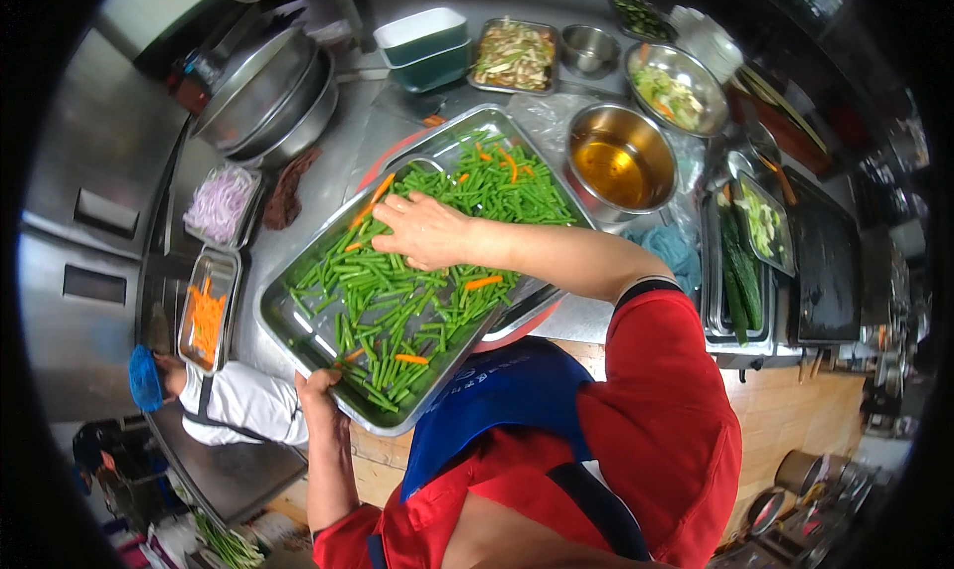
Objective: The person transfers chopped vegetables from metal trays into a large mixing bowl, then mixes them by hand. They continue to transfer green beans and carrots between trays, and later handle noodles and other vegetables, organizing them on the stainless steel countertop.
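My left hand (322, 394) grips the near left corner of a rectangular steel tray (317, 323), thumb on the rim. Cut green vegetable stalks (387, 293), like beans or garlic scapes, lie in it with orange carrot strips (484, 282). The tray overlaps a second steel tray (451, 149) beyond it, and the greens spread across both. My right hand (425, 230) rests palm down on the greens near the overlap. Its fingertips are buried, so whether it grasps any is hidden. A red rim (533, 323) shows under the second tray.
A steel pot of amber liquid (611, 163) stands right of the trays. Sliced onion (222, 204) and carrot strips (205, 319) fill containers at left, near a co-worker in white (250, 401). Large steel basins (261, 99) stand far left; cucumbers (738, 271) lie at right.
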`<state>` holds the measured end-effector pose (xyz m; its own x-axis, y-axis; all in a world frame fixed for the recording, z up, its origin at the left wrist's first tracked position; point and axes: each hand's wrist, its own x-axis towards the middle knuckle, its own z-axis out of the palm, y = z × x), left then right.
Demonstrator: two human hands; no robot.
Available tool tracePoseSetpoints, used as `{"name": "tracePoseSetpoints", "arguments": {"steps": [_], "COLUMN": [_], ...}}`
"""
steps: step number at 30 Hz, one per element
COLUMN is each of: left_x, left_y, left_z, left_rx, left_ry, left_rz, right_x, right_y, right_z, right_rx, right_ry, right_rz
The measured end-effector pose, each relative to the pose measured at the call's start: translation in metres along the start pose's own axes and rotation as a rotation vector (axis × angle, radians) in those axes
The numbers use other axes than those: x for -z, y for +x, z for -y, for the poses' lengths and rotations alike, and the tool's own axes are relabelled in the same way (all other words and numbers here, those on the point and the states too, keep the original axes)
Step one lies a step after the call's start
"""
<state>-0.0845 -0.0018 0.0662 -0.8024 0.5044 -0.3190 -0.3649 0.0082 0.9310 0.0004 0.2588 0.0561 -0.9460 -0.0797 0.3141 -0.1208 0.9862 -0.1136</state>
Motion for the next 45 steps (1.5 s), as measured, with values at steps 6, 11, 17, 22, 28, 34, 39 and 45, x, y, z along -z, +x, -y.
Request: {"name": "tracePoseSetpoints", "arguments": {"steps": [6, 11, 17, 22, 28, 34, 39, 45], "left_x": [0.005, 0.008, 0.009, 0.003, 0.005, 0.018, 0.001, -0.026], "left_y": [0.006, 0.011, 0.005, -0.001, -0.003, -0.003, -0.014, -0.015], "left_z": [-0.001, 0.003, 0.005, 0.004, 0.004, 0.007, -0.004, -0.012], "left_rx": [0.057, 0.048, 0.056, 0.106, 0.072, 0.071, 0.066, 0.01], "left_ry": [-0.031, -0.042, -0.061, -0.027, -0.015, 0.077, 0.054, 0.058], "left_rz": [0.066, 0.011, -0.029, -0.045, -0.074, -0.091, -0.119, -0.101], "right_x": [0.02, 0.04, 0.114, 0.167, 0.159, 0.181, 0.185, 0.172], "right_y": [-0.028, -0.045, -0.105, -0.193, -0.316, -0.311, -0.306, -0.359], "right_z": [-0.01, -0.015, -0.095, -0.212, -0.342, -0.336, -0.327, -0.358], "right_rx": [-0.109, -0.417, -0.929, -1.315, -1.493, -1.504, -1.525, -1.598], "right_ry": [0.322, 0.835, 1.393, 0.792, 0.278, -0.08, -0.293, -0.402], "right_rz": [-0.103, -0.316, -0.752, -1.084, -1.115, -1.123, -1.03, -0.553]}}
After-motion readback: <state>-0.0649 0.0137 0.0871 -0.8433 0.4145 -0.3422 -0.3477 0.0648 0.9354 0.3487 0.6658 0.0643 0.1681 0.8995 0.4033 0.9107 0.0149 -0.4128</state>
